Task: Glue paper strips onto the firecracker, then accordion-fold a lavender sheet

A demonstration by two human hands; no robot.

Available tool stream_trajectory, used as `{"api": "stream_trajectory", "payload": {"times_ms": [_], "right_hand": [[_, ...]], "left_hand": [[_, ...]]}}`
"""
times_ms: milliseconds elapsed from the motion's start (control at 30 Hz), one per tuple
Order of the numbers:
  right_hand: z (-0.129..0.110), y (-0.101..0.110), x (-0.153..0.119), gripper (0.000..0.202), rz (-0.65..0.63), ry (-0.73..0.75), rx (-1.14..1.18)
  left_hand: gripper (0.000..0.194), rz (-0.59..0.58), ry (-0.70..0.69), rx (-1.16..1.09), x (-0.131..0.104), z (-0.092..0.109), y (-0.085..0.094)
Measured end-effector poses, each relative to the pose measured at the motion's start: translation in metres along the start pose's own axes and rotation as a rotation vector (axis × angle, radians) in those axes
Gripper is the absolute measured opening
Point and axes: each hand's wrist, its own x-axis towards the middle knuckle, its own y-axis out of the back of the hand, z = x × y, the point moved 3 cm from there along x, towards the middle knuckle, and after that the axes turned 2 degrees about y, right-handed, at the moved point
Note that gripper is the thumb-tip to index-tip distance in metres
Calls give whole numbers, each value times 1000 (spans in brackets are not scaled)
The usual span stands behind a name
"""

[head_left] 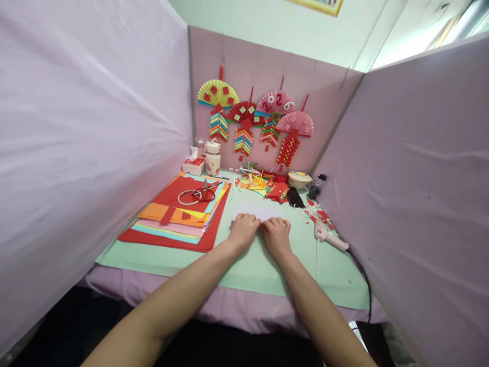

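Observation:
A pale lilac sheet of paper (263, 210) lies on the light green tabletop (244, 279) in front of me. My left hand (244, 232) and my right hand (275, 234) are side by side at its near edge, fingers curled on the paper and thumbs close together. The fingers of both hands look closed on that edge, which they partly hide. To the left, scissors (205, 193) with red handles rest on a stack of coloured paper (175, 229).
A glue gun (329, 237) with a black cable lies at the right. Paper scraps (257, 182), a lidded bowl (299, 179), a white bottle (213, 159) and a tissue box (194, 165) stand along the back. Paper fans (296, 124) hang on the rear panel.

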Motion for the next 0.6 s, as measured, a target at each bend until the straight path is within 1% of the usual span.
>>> {"api": "stream_trajectory", "payload": {"times_ms": [200,433,600], "right_hand": [[3,-3,-1,16,6,-7,27],[2,-2,-1,19,8,27,34],[-2,3,1,19,5,54,19]], "left_hand": [[17,-56,26,14,1,-2,1],[17,-27,-19,-12,0,-1,-1],[16,-19,-16,9,0,1,4]]}}
